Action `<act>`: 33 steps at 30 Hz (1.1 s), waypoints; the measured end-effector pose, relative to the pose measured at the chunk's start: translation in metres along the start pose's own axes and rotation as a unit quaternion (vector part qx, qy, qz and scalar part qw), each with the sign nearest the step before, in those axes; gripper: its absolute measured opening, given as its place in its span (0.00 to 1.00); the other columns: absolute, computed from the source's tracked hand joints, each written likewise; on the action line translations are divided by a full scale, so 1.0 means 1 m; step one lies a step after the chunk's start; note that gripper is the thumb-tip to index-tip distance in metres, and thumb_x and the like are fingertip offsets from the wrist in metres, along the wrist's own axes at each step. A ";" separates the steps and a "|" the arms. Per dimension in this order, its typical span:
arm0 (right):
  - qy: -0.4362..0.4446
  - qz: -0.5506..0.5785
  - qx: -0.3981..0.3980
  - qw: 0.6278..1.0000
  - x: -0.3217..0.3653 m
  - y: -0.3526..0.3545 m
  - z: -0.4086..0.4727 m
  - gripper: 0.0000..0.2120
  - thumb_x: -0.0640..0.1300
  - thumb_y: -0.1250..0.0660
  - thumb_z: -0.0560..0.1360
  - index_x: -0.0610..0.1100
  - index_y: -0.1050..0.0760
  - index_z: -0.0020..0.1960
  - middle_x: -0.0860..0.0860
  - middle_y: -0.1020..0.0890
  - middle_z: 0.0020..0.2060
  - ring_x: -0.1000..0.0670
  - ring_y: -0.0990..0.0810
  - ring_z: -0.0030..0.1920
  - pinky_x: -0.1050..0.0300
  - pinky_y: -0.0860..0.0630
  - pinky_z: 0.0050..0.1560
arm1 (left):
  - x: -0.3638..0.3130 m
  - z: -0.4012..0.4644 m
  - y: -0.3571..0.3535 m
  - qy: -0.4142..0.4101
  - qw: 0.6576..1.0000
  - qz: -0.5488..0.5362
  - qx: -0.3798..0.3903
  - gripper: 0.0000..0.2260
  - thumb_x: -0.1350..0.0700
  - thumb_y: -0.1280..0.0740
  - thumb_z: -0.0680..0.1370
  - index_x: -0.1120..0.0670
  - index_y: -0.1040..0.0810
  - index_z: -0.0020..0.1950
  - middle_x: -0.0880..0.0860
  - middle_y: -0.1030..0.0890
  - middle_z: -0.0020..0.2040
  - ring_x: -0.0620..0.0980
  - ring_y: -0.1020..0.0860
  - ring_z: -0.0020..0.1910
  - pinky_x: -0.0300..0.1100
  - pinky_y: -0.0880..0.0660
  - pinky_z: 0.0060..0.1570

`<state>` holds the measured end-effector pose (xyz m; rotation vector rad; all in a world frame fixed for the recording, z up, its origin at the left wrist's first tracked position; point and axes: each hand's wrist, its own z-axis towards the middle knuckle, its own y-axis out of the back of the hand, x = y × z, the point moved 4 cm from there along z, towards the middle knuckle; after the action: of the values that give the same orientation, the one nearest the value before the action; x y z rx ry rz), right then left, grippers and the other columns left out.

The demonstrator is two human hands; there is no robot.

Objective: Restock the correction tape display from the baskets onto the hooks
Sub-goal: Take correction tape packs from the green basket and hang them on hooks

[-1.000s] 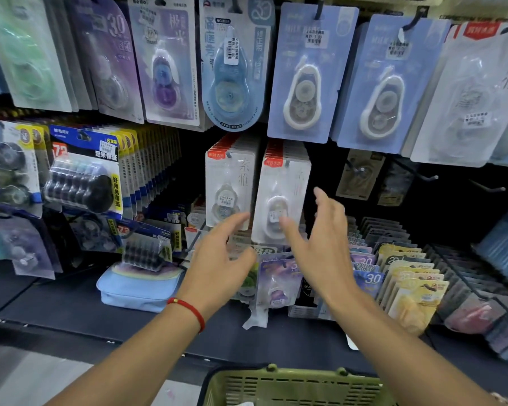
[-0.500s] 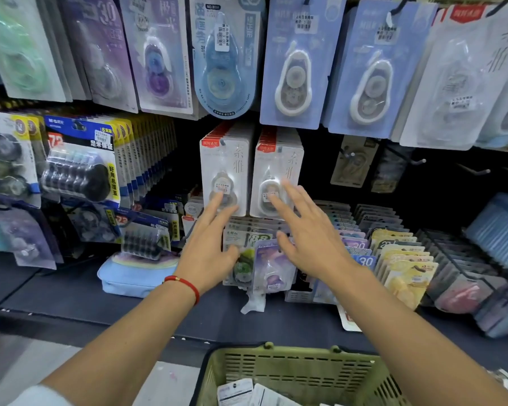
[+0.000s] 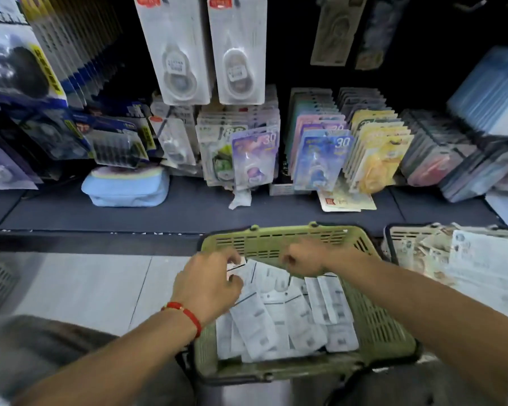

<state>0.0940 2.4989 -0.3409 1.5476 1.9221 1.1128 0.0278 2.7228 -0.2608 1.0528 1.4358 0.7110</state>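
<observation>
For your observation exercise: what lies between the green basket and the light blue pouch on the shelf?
In the head view, only bare dark shelf surface and pale floor separate the green basket from the light blue pouch.

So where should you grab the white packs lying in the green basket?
By the top end near the far wall, from above. The white packs lie flat and overlapping in the green basket, so pinch a raised card edge, where the left hand already reaches.

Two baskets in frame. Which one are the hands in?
The green basket in the centre: both the left hand and the right hand reach among its white packs. The pale basket at right is untouched.
</observation>
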 end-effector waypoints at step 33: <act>-0.227 0.286 -0.101 0.926 0.009 -0.159 0.041 0.22 0.46 0.33 0.83 0.39 0.29 0.74 0.40 0.22 0.67 0.37 0.23 0.68 0.43 0.22 0.66 | 0.057 -0.001 -0.103 0.224 0.901 -0.364 0.069 0.21 0.66 0.29 0.80 0.50 0.26 0.70 0.50 0.18 0.59 0.52 0.21 0.59 0.46 0.22 0.59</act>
<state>0.0264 2.5121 -0.4903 2.0834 1.0443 0.9996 0.0098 2.7321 -0.3768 0.3791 2.1307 0.3012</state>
